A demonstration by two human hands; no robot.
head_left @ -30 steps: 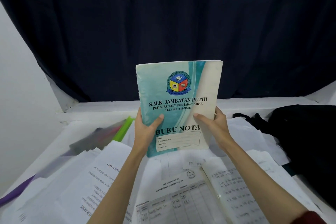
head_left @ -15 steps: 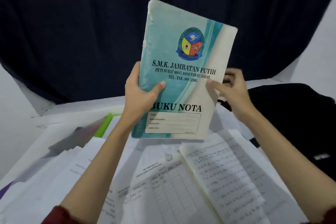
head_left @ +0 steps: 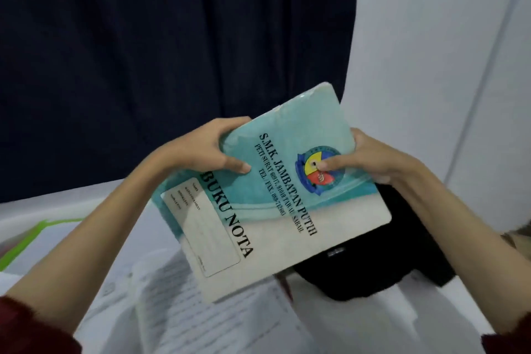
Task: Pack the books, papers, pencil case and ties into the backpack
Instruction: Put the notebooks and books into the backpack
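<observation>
A teal and cream notebook [head_left: 275, 204] printed "BUKU NOTA" is held in the air, turned sideways with its title running down. My left hand [head_left: 209, 149] grips its spine edge with the thumb on the cover. My right hand [head_left: 365, 161] grips the top edge, thumb pressed on the school crest. Below and behind the notebook lies the black backpack [head_left: 382, 270], partly hidden by it. Loose white papers [head_left: 201, 310] with handwriting are spread under my arms.
A green-edged folder [head_left: 26, 238] lies at the far left of the white surface. A dark blue curtain [head_left: 172, 37] hangs behind, and a white wall [head_left: 445, 37] stands at the right.
The notebook has rotated from upright to sideways and moved right, over the backpack. My right hand went from its lower right edge to its top edge. The view swung right.
</observation>
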